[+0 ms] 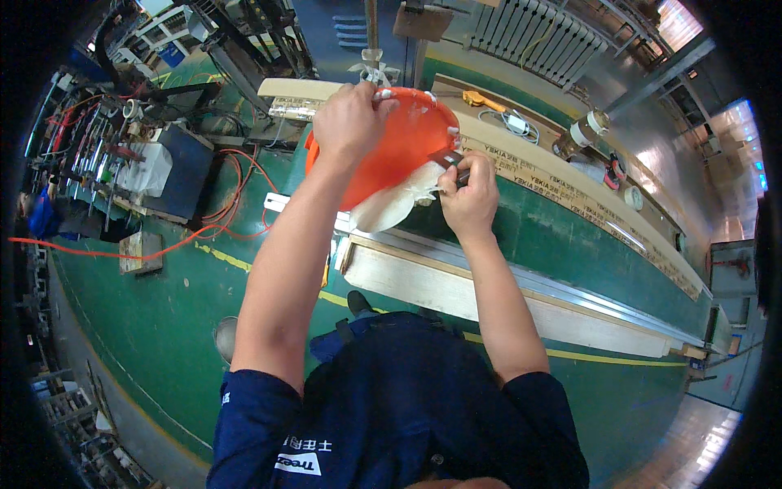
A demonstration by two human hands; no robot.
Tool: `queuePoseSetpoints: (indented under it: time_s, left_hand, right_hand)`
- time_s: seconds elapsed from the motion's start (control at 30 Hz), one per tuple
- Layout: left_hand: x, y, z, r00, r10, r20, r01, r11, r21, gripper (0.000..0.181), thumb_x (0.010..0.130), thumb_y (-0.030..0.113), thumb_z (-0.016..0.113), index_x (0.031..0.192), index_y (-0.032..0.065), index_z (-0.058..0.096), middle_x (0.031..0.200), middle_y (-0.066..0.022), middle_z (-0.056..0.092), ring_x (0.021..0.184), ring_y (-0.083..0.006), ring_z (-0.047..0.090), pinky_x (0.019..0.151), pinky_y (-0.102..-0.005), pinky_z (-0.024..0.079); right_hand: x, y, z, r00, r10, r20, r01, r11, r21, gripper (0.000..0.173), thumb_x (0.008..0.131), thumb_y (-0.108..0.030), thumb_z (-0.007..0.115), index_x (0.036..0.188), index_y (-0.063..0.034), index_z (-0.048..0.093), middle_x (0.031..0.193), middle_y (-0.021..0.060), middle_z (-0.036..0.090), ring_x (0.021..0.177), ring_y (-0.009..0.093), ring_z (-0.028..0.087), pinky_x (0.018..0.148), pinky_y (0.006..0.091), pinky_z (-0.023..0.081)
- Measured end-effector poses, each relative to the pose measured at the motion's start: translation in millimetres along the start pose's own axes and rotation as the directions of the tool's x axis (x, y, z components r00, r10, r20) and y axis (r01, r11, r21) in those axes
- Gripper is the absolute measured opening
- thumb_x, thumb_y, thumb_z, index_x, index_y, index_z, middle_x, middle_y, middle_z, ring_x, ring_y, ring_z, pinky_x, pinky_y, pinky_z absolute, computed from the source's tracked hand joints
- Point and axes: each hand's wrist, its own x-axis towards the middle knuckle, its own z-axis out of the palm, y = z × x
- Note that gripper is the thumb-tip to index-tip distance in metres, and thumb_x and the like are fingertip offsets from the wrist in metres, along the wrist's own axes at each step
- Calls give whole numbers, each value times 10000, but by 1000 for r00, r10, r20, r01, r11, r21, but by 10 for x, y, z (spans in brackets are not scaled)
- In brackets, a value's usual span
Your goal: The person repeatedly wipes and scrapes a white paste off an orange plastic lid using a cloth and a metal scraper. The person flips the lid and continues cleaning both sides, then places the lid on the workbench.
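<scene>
An orange plastic bucket (397,140) is tilted over the workbench, with white residue along its rim. My left hand (347,119) grips the bucket's far rim, thumb over the edge. In my right hand (471,195) is a scraper (446,158) with a dark flat blade, held against the right part of the rim. A pale, skin-like sheet of residue (385,205) hangs over the near side of the bucket. Its ragged right end lies close to my right fingers. What lies under the bucket is hidden.
Long wrapped boards (550,177) run along the bench's far side. Behind them are an orange-handled tool (482,101), a white cable (518,124) and a jar (580,134). Metal profiles (550,281) and a white panel (421,284) lie nearer me. A red hose (171,249) crosses the left floor.
</scene>
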Motion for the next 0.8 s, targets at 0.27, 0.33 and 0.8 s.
queuePoseSetpoints:
  time_s: [0.27,0.33,0.8]
  left_hand:
    - [-216,165,-132,989,122,-87,-124,992,-15,328,825,417,814,931,120,722,819,-97,689,778,-316,715,667,-458,563]
    - [-263,190,-150,989,130,-67,-132,991,-18,300,850,414,792,950,141,719,832,-90,687,789,-317,711,664,-452,557]
    - [-280,264,-126,948,247,-198,-251,968,7,270,845,371,787,922,133,686,773,-80,644,731,-298,683,634,-445,534]
  right_hand:
    - [147,30,-172,984,-36,174,36,999,0,199,889,-172,701,944,-34,570,947,178,626,910,411,632,800,514,517]
    - [430,-106,-221,962,-35,270,43,999,-21,237,908,-230,700,937,-29,578,893,175,625,886,409,628,767,523,509]
    - [727,-278,-116,887,25,462,125,949,-291,364,980,-322,618,1200,-34,594,1143,196,661,1053,395,667,884,497,550]
